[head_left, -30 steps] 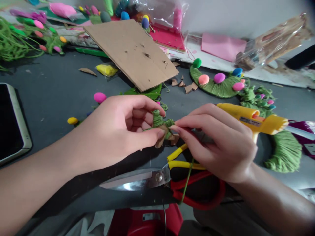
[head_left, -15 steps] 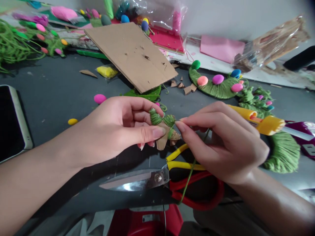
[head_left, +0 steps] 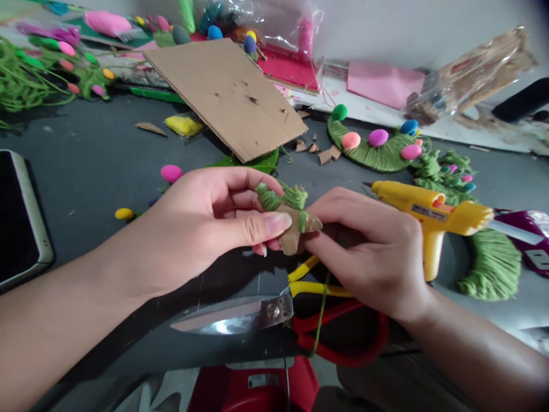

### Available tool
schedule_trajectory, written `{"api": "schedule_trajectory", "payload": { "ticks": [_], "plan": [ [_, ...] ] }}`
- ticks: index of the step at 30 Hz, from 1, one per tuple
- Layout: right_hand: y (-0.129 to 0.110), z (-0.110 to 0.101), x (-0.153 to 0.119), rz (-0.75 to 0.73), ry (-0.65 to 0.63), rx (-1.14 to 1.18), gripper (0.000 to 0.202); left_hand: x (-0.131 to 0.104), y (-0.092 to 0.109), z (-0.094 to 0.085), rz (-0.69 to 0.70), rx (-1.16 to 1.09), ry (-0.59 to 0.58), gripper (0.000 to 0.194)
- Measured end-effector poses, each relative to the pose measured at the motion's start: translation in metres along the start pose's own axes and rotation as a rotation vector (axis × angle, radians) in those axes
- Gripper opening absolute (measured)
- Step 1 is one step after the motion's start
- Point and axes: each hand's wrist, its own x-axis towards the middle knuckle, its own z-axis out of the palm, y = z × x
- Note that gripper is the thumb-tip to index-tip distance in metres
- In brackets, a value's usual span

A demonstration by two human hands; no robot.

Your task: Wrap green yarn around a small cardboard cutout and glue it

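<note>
My left hand [head_left: 214,229] pinches a small cardboard cutout [head_left: 291,236] with several pointed arms, thumb in front and fingers behind. Green yarn [head_left: 295,197] is wound round some of the arms; others show bare brown card. At the cutout's right side, my right hand [head_left: 369,246] is closed, its fingertips partly hidden behind the card. A strand of green yarn [head_left: 322,312] hangs from that hand, over the scissors. The scissors [head_left: 240,320] lie below both hands, blades to the left, with yellow and red handles.
A yellow glue gun [head_left: 429,209] stands to the right, near a yarn-wrapped green piece [head_left: 493,266]. Behind lie a cardboard sheet [head_left: 231,100], card scraps [head_left: 329,154] and a green crescent with coloured balls [head_left: 373,150]. A phone [head_left: 21,217] is at the left edge.
My right hand has moved from the cutout's upper right to partly behind its right side, bringing the yarn along and uncovering the glue gun. The cutout has shifted slightly right.
</note>
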Motion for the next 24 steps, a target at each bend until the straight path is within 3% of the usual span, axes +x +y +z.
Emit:
{"api": "schedule_trajectory", "payload": {
  "ticks": [7,14,19,24],
  "plan": [
    [0.0022,0.0046,-0.0026,-0.040,-0.028,-0.025,0.016,0.0012,0.0010,-0.0004,0.104,0.034,0.095,0.014],
    [0.0022,0.0041,-0.0054,-0.113,-0.052,-0.116,0.016,-0.0040,0.0027,0.0037,0.182,0.406,0.239,0.015],
    [0.0048,0.0030,-0.0071,-0.242,-0.087,-0.289,0.014,-0.0059,-0.0005,0.0064,0.246,0.576,0.236,0.015],
    [0.0054,0.0009,-0.0063,-0.291,-0.086,-0.361,0.011,-0.0038,-0.0028,0.0042,0.158,0.503,0.154,0.019]
  ]
}}
